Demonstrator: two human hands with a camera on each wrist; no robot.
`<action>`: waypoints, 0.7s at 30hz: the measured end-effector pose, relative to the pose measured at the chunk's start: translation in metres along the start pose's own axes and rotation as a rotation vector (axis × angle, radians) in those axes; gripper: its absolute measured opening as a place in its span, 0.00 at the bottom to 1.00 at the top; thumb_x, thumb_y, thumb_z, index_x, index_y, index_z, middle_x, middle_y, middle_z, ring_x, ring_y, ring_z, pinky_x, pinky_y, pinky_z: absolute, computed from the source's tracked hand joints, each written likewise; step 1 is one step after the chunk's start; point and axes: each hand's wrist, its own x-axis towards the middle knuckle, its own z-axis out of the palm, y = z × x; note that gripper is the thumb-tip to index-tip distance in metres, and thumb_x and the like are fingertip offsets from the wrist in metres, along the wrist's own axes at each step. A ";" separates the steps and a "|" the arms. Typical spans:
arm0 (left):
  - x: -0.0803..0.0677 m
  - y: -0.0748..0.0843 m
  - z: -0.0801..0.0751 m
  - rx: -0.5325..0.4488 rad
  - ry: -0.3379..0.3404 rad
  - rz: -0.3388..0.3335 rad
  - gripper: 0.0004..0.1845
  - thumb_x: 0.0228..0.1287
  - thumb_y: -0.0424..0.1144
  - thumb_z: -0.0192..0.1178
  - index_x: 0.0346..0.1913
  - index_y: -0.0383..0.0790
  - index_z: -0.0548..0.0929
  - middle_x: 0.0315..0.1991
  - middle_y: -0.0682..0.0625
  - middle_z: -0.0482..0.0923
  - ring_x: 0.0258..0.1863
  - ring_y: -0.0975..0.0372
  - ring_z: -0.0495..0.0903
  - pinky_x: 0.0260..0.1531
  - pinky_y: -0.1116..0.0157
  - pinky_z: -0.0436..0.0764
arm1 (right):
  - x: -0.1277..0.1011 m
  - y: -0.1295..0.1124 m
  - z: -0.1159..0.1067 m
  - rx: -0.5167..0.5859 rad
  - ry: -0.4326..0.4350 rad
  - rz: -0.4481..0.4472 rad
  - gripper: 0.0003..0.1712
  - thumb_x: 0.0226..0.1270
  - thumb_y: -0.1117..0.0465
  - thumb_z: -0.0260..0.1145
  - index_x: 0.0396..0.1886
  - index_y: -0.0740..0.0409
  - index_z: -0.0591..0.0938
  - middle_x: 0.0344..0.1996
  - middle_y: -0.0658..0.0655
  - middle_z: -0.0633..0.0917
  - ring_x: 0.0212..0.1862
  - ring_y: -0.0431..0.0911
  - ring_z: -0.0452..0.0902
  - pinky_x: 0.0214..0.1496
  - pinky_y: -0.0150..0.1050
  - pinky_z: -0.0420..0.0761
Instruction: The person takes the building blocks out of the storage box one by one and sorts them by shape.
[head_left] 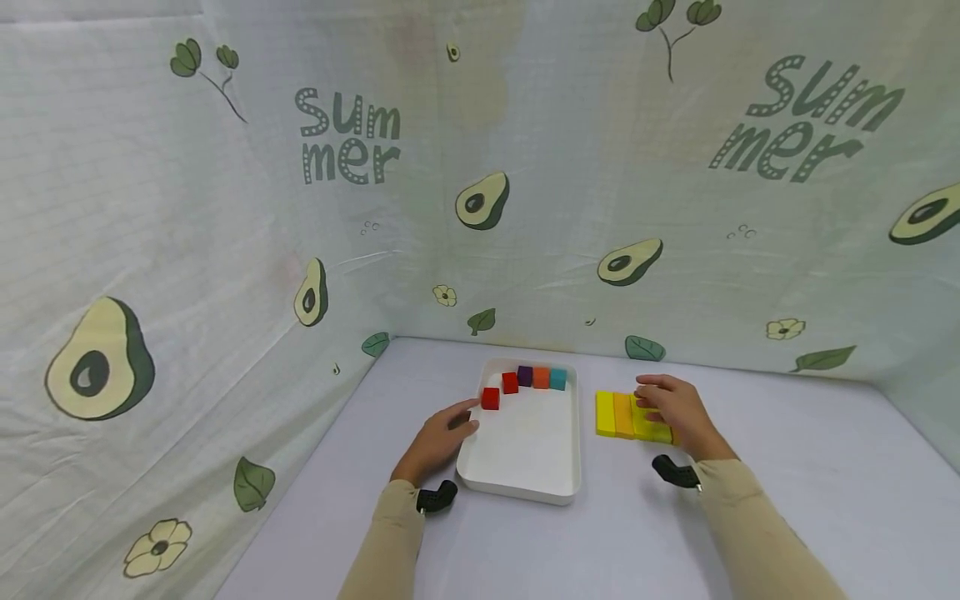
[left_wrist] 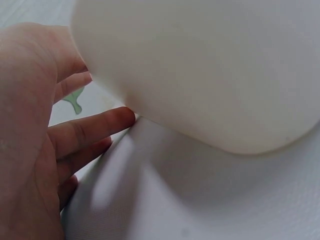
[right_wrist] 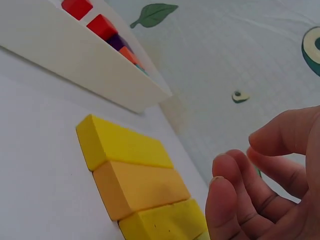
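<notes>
Beige-sleeved, the right hand [head_left: 678, 408] is over the right end of a side-by-side row of yellow and orange rectangular blocks [head_left: 623, 415], its thumb and bent fingers apart, gripping nothing; whether it touches them, I cannot tell. The row lies toward the far edge of the table [head_left: 540, 550]. Left of it, a white, round-cornered tray [head_left: 525, 450] holds small red, purple, orange and teal cubes [head_left: 542, 377]; the left hand [head_left: 435, 437], fingers apart, touches its left side.
</notes>
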 end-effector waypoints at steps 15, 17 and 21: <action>-0.001 -0.002 0.002 0.022 0.007 -0.007 0.27 0.69 0.57 0.61 0.70 0.67 0.73 0.69 0.48 0.72 0.70 0.48 0.66 0.66 0.38 0.64 | 0.007 -0.029 0.058 0.060 -0.072 -0.044 0.26 0.77 0.53 0.59 0.67 0.60 0.74 0.57 0.63 0.80 0.54 0.53 0.78 0.52 0.39 0.83; -0.002 -0.001 0.001 0.018 0.003 -0.007 0.27 0.69 0.57 0.61 0.70 0.67 0.73 0.69 0.48 0.72 0.70 0.48 0.65 0.66 0.37 0.64 | 0.008 -0.035 0.067 0.077 -0.082 -0.039 0.25 0.77 0.54 0.59 0.67 0.60 0.74 0.56 0.63 0.80 0.53 0.54 0.79 0.51 0.38 0.84; -0.004 -0.001 0.000 0.004 0.006 -0.014 0.27 0.68 0.57 0.61 0.69 0.68 0.74 0.69 0.48 0.72 0.71 0.47 0.65 0.66 0.37 0.63 | 0.009 -0.045 0.087 0.122 -0.121 -0.044 0.25 0.76 0.55 0.59 0.68 0.61 0.74 0.55 0.66 0.80 0.53 0.56 0.80 0.50 0.39 0.84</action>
